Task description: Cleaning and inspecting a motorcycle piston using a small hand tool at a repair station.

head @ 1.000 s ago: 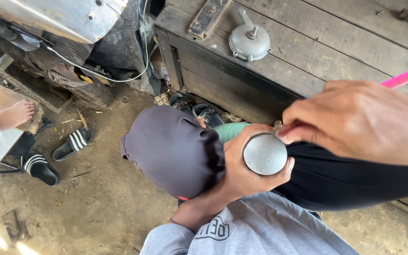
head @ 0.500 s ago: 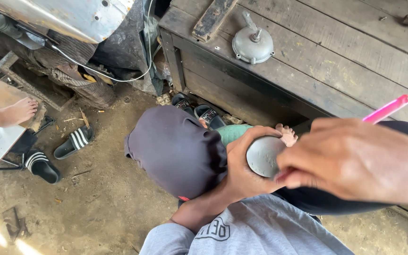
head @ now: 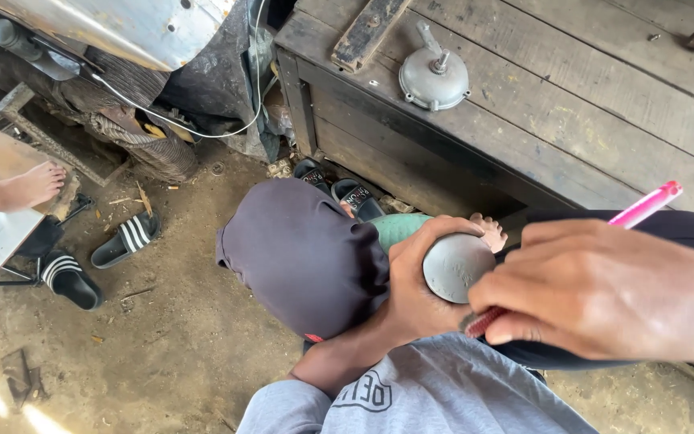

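Note:
My left hand (head: 415, 289) is wrapped around a round grey metal part (head: 455, 265) and holds it against a long black object (head: 684, 229) that lies across my lap. My right hand (head: 604, 297) grips a pink-handled brush (head: 648, 205). Its dark bristle end (head: 482, 321) touches the lower right edge of the grey part. A dark purple cloth-covered bulge (head: 303, 253) sits just left of my left hand, and my grey shirt (head: 427, 398) fills the bottom of the view.
A weathered wooden bench (head: 572, 96) stands ahead with a grey metal cover (head: 434, 76) and a wooden block (head: 367, 32) on it. Black sandals (head: 339, 189) lie under it. Striped sandals (head: 126, 239) and another person's bare foot (head: 34, 185) are at left on the dirt floor.
My right hand has slid down and to the right, from above the grey part to its lower right edge, with the brush tip now against it. My left hand keeps its hold.

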